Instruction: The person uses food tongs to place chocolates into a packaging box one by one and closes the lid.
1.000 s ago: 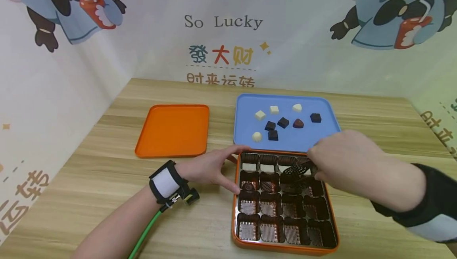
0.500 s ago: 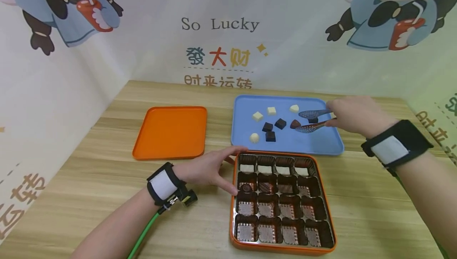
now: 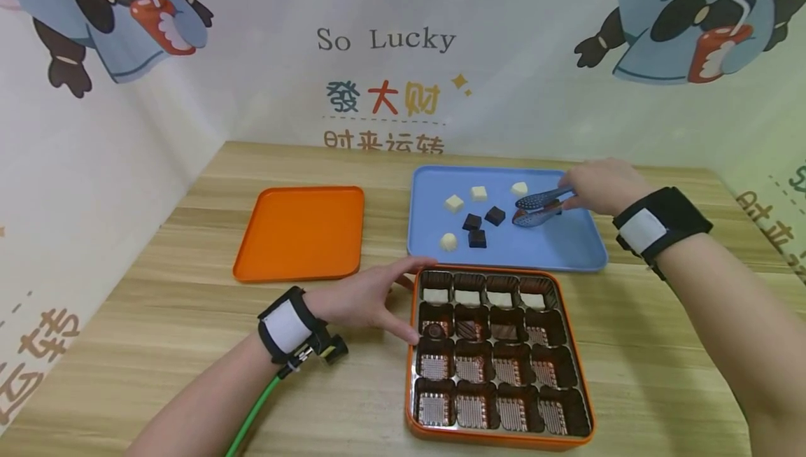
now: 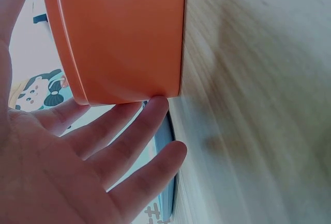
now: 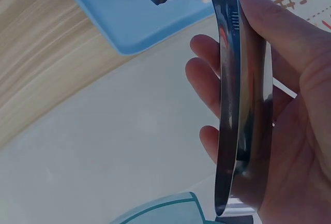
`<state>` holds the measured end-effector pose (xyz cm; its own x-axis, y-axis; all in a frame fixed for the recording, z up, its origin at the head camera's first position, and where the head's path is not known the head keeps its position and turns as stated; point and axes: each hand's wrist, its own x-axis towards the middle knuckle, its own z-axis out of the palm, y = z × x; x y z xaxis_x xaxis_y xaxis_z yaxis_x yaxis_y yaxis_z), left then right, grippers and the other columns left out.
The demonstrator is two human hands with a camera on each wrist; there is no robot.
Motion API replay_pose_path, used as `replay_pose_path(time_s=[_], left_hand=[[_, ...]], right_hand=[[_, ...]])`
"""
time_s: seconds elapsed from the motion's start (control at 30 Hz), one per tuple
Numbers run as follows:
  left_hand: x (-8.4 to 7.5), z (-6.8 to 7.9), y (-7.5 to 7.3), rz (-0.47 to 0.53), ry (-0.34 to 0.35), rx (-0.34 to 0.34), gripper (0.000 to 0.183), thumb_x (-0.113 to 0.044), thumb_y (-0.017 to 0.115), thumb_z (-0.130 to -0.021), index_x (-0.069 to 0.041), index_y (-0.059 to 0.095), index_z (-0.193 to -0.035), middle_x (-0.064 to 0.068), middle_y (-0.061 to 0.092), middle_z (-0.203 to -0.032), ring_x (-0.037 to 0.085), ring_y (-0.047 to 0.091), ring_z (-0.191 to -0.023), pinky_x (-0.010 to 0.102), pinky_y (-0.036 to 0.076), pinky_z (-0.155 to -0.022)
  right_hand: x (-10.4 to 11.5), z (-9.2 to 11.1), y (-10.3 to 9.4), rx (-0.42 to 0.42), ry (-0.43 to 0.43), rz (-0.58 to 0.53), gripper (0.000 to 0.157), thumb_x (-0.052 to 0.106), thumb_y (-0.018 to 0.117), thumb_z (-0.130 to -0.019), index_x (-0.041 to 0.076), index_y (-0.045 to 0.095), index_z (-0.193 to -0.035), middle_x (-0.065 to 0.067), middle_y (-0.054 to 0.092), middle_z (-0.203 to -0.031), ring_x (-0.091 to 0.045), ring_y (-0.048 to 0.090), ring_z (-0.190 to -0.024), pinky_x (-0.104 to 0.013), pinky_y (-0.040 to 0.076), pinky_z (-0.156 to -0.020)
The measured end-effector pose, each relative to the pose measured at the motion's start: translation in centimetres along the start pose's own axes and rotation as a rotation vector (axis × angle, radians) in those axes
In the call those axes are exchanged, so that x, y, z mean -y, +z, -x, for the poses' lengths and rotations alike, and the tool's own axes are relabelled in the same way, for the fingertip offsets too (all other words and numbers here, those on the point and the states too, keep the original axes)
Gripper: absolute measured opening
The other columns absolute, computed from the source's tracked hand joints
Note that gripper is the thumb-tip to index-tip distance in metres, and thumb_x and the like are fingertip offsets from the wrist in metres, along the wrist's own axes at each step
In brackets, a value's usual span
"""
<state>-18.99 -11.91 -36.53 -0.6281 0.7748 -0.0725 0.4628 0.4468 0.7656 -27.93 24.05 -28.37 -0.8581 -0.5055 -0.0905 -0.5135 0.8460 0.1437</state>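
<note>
Box [image 3: 500, 441] on desk [image 3: 352, 401] part filled: top row four white pieces [image 3: 468, 299], second row three dark chocolates [image 3: 466, 331], nine compartments bare. Remaining: four pale chocolates [image 3: 479, 193], several dark cubes [image 3: 476, 238] on blue tray [image 3: 431, 180]. Hands: right [image 3: 601, 186] grips tongs [image 3: 538, 199], tips at reddish piece [image 3: 519, 214] there, can't tell if pinched; left [image 3: 371, 296] not grasping, fingers extended against box's side
</note>
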Motion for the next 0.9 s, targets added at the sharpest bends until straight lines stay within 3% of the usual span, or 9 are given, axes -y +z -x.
replay_pose_path(time_s=[0.2, 0.4, 0.5, 0.63, 0.9], left_hand=[[-0.2, 0.0, 0.0, 0.011, -0.009, 0.010, 0.101, -0.050, 0.075, -0.063, -0.026, 0.018, -0.144, -0.006, 0.027, -0.144, 0.012, 0.042, -0.116, 0.032, 0.032, -0.096], [-0.3, 0.0, -0.1, -0.002, -0.012, 0.002, 0.100, -0.050, 0.075, -0.063, -0.028, 0.019, -0.144, -0.008, 0.026, -0.144, 0.011, 0.042, -0.115, 0.031, 0.034, -0.095], [-0.2, 0.0, 0.1, -0.005, -0.016, -0.002, 0.101, -0.050, 0.075, -0.063, -0.028, 0.019, -0.144, -0.008, 0.027, -0.143, 0.010, 0.042, -0.115, 0.031, 0.035, -0.094], [-0.2, 0.0, 0.2, -0.008, -0.017, -0.003, 0.101, -0.051, 0.075, -0.062, -0.028, 0.019, -0.144, -0.007, 0.028, -0.143, 0.010, 0.043, -0.114, 0.030, 0.036, -0.093], [-0.2, -0.2, 0.1, -0.014, -0.007, -0.018, 0.102, -0.048, 0.077, -0.062, -0.026, 0.020, -0.144, -0.006, 0.029, -0.142, 0.009, 0.043, -0.113, 0.029, 0.035, -0.093]], right_hand=[[0.3, 0.1, 0.1, 0.003, 0.005, 0.008, 0.017, 0.020, 0.068, -0.079, 0.006, 0.068, -0.088, -0.007, 0.064, -0.086, -0.016, 0.054, -0.067, -0.036, 0.046, -0.059], [0.5, 0.5, 0.5, -0.018, -0.003, 0.003, 0.019, 0.020, 0.066, -0.080, 0.004, 0.067, -0.091, -0.006, 0.063, -0.083, -0.016, 0.055, -0.067, -0.037, 0.046, -0.061], [0.6, 1.3, 0.8, -0.048, -0.015, -0.001, 0.017, 0.021, 0.066, -0.081, 0.005, 0.066, -0.089, -0.003, 0.059, -0.073, -0.014, 0.051, -0.061, -0.034, 0.043, -0.056], [0.7, 2.9, 0.8, -0.093, -0.017, -0.044, 0.017, 0.020, 0.064, -0.083, 0.005, 0.064, -0.089, 0.000, 0.052, -0.066, -0.013, 0.043, -0.055, -0.031, 0.036, -0.049], [2.4, 8.1, -1.0, -0.265, -0.046, -0.031, 0.033, 0.023, 0.069, -0.078, 0.007, 0.064, -0.106, -0.001, 0.059, -0.078, -0.012, 0.051, -0.060, -0.030, 0.040, -0.049]])
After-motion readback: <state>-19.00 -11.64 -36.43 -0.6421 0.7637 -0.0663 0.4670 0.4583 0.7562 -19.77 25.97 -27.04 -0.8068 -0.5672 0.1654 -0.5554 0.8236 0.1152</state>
